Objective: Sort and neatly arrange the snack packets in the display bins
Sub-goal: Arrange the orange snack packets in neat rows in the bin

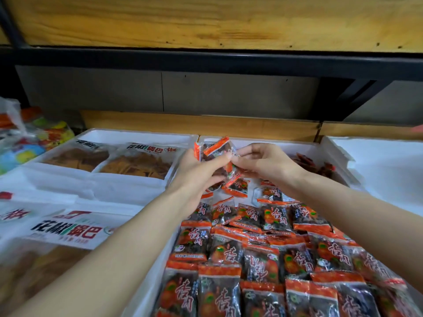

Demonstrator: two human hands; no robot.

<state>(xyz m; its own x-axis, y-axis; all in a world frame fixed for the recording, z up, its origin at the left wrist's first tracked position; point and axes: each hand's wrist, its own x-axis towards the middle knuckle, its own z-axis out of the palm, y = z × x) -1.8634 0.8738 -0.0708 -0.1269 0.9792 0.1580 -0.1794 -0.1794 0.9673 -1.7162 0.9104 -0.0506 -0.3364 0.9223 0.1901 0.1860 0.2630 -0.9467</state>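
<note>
Held over the middle of the display, the left hand (pixel 199 172) curls round a bunch (pixel 214 152) of small red-and-black snack packets, thumb across the front. The right hand (pixel 263 163) meets it from the other side, fingertips pinching a packet edge at the side of the bunch. The bunch is held clear of the white bin (pixel 304 146) below, above its far half.

The step in hand looks like squaring up a gathered handful before laying it down. Nearest the camera, rows (pixel 263 259) of the same packets already lie face up and overlapping like tiles. Just past them, under the hands, a few loose packets (pixel 238 188) lie at odd angles on the bin floor. A small heap (pixel 309 163) sits unsorted at the far right corner.

The next move probably calls for getting the held packets facing one way, then setting them down as a fresh row just beyond the last one. The slippery wrappers could slide out of line if dropped rather than placed.

In the left bin (pixel 128 133), larger bags (pixel 137 161) of brown crisps lie side by side. Another white bin (pixel 377 161) stands to the right. A wooden board (pixel 206 19) on a dark frame runs above the display.
</note>
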